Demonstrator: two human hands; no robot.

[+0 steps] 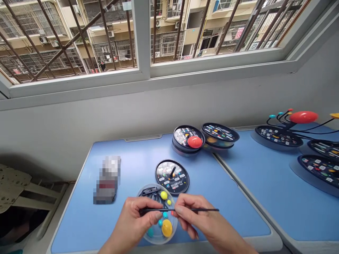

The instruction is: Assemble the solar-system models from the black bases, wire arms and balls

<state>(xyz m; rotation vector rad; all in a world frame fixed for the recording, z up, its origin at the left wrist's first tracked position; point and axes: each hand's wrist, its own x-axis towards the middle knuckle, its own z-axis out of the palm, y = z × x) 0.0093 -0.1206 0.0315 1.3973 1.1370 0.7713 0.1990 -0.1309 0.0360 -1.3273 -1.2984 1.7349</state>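
Note:
A thin black rod runs level between my two hands, above a clear round plastic tub. My left hand pinches its thicker left part between thumb and fingers. On the thinner part, my right hand is closed in a pinch. Whether this is one rod or two pieces end to end, I cannot tell. Inside the tub lie several black curved rods, a large yellow ball, a smaller yellow ball and several blue ones. Just behind the tub sits a round black printed base with a short upright peg.
Two stacks of printed discs stand at the back, the left one bearing a red ball. A blurred-out object lies on the blue table at left. An assembled planet model stands on the right-hand table.

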